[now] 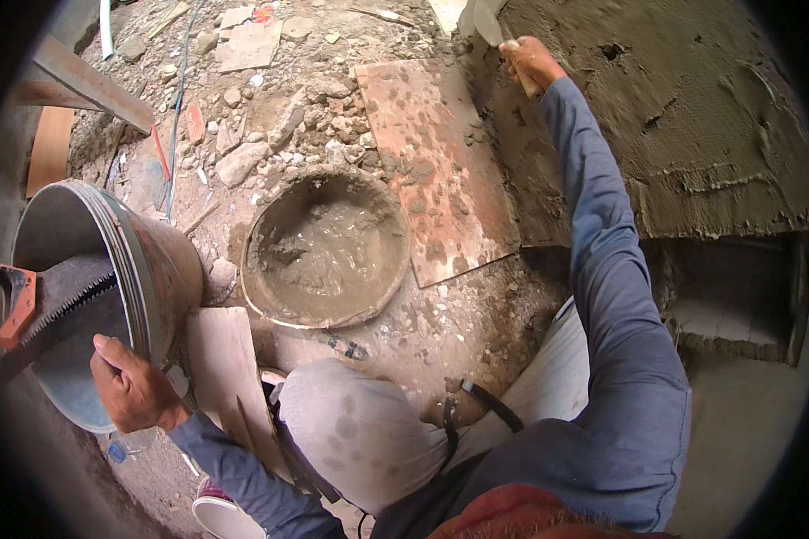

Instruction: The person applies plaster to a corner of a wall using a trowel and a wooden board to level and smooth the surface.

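At the top centre-right my right hand point(533, 66) grips a trowel point(486, 27) by its handle, against wet grey mortar point(647, 117) spread over a raised surface. My left hand point(137, 384) is curled closed in front of a large bucket point(182, 251) at the left, with nothing visible in it. A hand saw with an orange handle point(16, 305) lies across that bucket's mouth. Between my hands a round tub point(252, 251) holds wet grey mix. A mortar-spattered board point(431, 180) lies right of the tub, beside the plastered surface.
Rubble point(243, 162) covers the ground beyond the tub, with a hose and loose scraps. Planks point(90, 81) lean at the upper left. A pale board point(225, 377) lies by my left arm, a small pail point(225, 516) below it. A recess point(728, 292) opens under the plastered edge.
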A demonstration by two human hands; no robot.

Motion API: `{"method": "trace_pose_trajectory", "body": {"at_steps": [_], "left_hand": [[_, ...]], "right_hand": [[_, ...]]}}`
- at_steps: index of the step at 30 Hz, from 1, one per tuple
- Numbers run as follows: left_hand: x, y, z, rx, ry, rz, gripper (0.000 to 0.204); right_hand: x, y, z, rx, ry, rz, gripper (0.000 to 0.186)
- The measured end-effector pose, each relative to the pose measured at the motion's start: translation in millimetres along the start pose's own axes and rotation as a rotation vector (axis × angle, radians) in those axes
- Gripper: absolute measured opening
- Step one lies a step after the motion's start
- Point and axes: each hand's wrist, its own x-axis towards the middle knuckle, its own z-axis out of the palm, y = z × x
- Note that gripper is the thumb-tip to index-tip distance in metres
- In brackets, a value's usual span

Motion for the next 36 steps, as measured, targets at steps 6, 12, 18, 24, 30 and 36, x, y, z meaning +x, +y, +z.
{"method": "trace_pose_trajectory", "body": {"at_steps": [6, 12, 18, 24, 30, 36], "left_hand": [[3.6, 4.2, -0.3, -0.031, 0.015, 0.024, 0.037], [8.9, -6.6, 0.4, -0.028, 0.028, 0.060, 0.035], [21.7, -5.9, 7.7, 0.032, 0.055, 0.134, 0.033], [24.3, -13.3, 8.3, 0.022, 0.089, 0.159, 0.033], [18.4, -19.9, 0.0, 0.050, 0.135, 0.209, 0.032], [5.6, -6.2, 6.8, 0.010, 0.115, 0.206, 0.034]], "right_hand": [[-39.2, -42.2, -40.9, -0.464, 0.319, -0.205, 0.031], [-159.3, -117.5, -24.2, 0.274, -0.316, -0.065, 0.031], [-144.2, -50.3, 0.1, 0.319, -0.180, 0.241, 0.022], [-239.1, -128.4, -15.7, -0.006, -0.411, -0.364, 0.037], [-293.8, -164.3, 108.3, -1.094, -0.467, -0.730, 0.018], [-314.2, -112.7, 202.4, -1.035, -0.016, -1.175, 0.018]]}}
